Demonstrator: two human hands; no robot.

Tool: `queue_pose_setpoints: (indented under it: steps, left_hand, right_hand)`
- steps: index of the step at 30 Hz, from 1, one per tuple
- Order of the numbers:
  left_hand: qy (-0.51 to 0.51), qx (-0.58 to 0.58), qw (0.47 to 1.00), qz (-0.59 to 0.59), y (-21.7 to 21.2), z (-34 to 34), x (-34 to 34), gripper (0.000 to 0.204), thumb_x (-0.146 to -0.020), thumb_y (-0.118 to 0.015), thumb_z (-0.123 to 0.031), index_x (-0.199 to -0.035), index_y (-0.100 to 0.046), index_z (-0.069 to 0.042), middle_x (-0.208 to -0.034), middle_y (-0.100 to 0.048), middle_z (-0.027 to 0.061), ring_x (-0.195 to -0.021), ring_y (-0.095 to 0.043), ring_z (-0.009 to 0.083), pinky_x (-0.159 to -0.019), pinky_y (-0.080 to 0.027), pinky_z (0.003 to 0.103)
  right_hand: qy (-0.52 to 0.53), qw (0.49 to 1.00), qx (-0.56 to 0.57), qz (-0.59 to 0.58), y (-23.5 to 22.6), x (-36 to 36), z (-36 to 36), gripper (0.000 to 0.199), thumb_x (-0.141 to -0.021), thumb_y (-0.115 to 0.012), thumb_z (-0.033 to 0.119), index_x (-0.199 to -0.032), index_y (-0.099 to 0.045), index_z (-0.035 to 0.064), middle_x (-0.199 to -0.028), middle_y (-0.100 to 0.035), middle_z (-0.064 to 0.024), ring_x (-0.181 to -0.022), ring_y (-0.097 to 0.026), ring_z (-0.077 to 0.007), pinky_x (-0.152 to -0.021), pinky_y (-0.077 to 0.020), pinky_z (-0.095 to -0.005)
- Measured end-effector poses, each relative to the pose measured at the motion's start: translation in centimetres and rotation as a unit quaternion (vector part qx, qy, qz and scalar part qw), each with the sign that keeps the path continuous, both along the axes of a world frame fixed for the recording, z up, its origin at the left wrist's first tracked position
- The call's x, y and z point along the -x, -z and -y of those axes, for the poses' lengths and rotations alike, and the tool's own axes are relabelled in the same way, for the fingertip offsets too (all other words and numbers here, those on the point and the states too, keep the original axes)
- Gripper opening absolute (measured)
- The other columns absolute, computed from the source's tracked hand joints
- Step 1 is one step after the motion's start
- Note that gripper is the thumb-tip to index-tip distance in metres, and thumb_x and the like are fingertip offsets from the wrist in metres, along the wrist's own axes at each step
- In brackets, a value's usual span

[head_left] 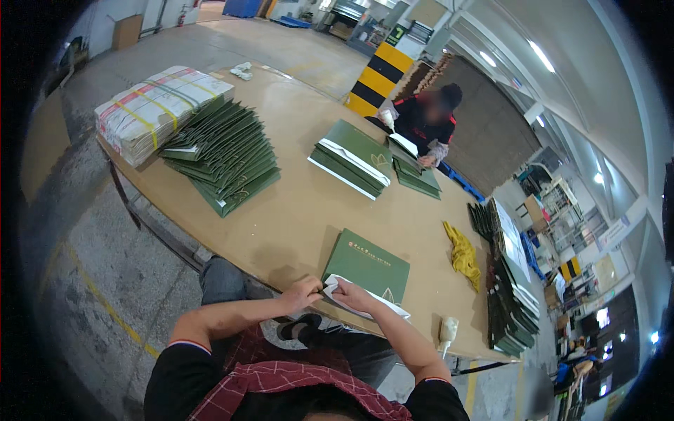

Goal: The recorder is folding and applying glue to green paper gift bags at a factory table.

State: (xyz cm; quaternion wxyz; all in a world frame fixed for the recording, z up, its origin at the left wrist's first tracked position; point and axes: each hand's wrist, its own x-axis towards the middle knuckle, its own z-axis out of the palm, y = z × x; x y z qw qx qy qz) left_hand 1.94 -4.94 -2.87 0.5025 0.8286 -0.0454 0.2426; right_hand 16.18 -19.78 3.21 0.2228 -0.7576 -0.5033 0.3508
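Note:
Before me at the near table edge lies a flat green paper bag [368, 261] with gold print. White paper flaps [330, 282] show along its near end. My left hand [302, 294] is closed on the bag's near-left corner, its fingertips pinched together. My right hand [355, 297] is closed at the white flap beside it, with the fingers curled and partly hidden. A white squeeze bottle [448, 330] with a nozzle lies near the table edge, right of my right forearm.
Green bags are fanned out [232, 154] at left beside a strapped white bundle [158, 105]. More bags [351, 158] lie mid-table. A yellow cloth [461, 254] and stacked bags [511, 295] are at right. Across the brown table [281, 210], a co-worker [428, 119] holds a bottle over bags.

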Motion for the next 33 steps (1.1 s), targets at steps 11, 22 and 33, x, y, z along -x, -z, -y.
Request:
queue_pose_setpoints:
  steps: [11, 22, 33]
  left_hand:
    - [0.127, -0.466, 0.866, 0.133, 0.5, -6.5, -4.4, 0.015, -0.075, -0.051, -0.020, -0.076, -0.058, -0.007, -0.097, -0.052, 0.0092, -0.094, -0.048, 0.0225, -0.076, -0.040, 0.035]
    - [0.152, -0.409, 0.900, -0.004, -0.5, -5.9, -2.6, 0.031, -0.084, -0.047, -0.033, -0.089, -0.059, -0.005, -0.103, -0.055, 0.0103, -0.103, -0.048, 0.0253, -0.080, -0.038, 0.043]
    - [-0.029, 0.248, 0.967, -0.052, -3.8, -3.2, -3.8, 0.036, -0.089, -0.043, -0.028, -0.111, -0.052, 0.000, -0.111, -0.054, 0.0131, -0.104, -0.050, 0.0236, -0.089, -0.037, 0.036]
  right_hand:
    - [0.012, 0.971, 0.036, 0.236, -1.2, 1.5, -3.2, 0.031, -0.084, -0.049, 0.024, -0.105, -0.037, 0.0047, -0.081, -0.059, -0.0200, -0.075, -0.058, -0.0388, -0.065, -0.0457, -0.0444]
    - [-0.077, 0.950, 0.053, 0.298, -0.2, 0.5, -4.4, 0.027, -0.086, -0.043, 0.022, -0.108, -0.035, 0.0081, -0.065, -0.056, -0.0241, -0.066, -0.056, -0.0420, -0.058, -0.0417, -0.0504]
    - [-0.031, 0.978, 0.205, 0.033, -1.0, -1.6, -7.6, 0.011, -0.076, -0.044, 0.008, -0.070, -0.050, 0.0007, -0.057, -0.053, -0.0069, -0.052, -0.054, -0.0154, -0.049, -0.0436, -0.0297]
